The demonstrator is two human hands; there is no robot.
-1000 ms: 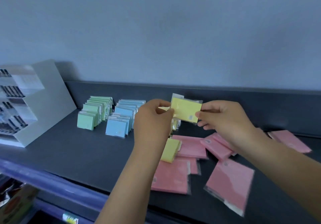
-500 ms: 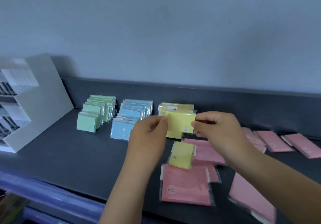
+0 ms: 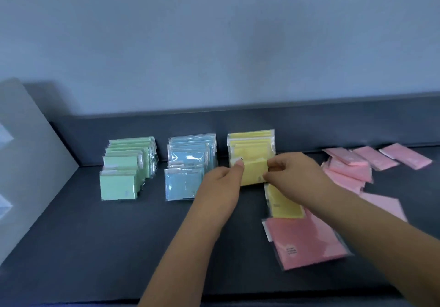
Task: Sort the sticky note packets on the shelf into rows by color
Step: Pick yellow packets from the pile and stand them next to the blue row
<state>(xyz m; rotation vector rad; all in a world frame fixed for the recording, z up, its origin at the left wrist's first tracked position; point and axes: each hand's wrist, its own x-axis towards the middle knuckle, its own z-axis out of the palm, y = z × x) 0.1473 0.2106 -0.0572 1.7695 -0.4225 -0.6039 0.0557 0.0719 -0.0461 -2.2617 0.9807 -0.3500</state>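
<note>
Yellow packet (image 3: 253, 172) is pinched by both your hands, left hand (image 3: 220, 185) on its left edge, right hand (image 3: 295, 173) on its right, at the front of the yellow row (image 3: 250, 143). A flat yellow packet (image 3: 283, 205) lies under your right wrist. The blue row (image 3: 190, 163) and green row (image 3: 126, 163) stand to the left. Pink packets (image 3: 352, 171) lie loose on the shelf (image 3: 95, 235), to the right.

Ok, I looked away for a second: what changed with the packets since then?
The left hand and right hand lowered the yellow packet from mid-air to the front of the yellow row, still pinching its sides. The green row, blue row, loose yellow packet and pink packets stayed put.
</note>
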